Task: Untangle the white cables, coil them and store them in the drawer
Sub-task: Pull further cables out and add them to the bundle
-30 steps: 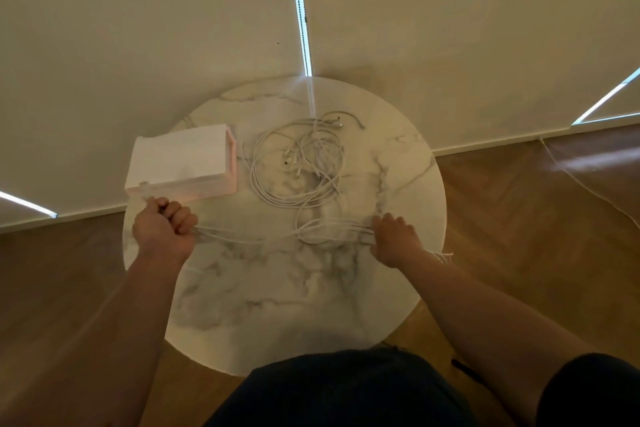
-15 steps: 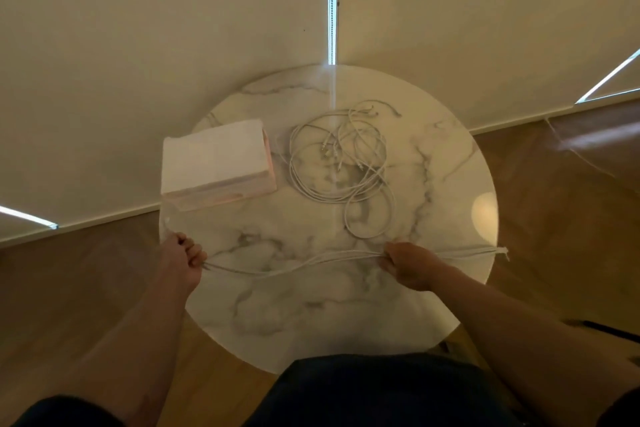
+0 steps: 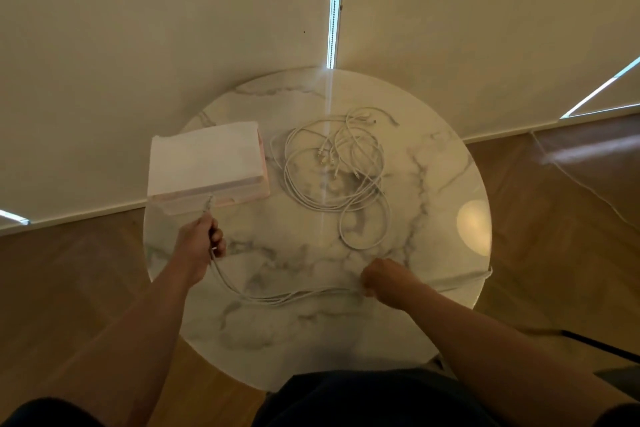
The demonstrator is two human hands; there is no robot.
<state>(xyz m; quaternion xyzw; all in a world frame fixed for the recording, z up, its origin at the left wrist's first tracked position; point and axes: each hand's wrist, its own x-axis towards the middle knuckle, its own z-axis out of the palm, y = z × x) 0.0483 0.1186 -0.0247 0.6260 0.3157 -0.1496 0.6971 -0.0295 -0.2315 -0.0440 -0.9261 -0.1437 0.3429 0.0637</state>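
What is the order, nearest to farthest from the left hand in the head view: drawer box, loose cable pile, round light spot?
From the left hand, gripping a white cable:
1. drawer box, just beyond it, on the left.
2. loose cable pile, in the middle, farther right.
3. round light spot, far right edge.

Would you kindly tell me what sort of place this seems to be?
Probably a room in a home, perhaps a living room: a small round marble-topped table stands on a wooden floor, close against drawn cream roller blinds with daylight showing at their gaps.
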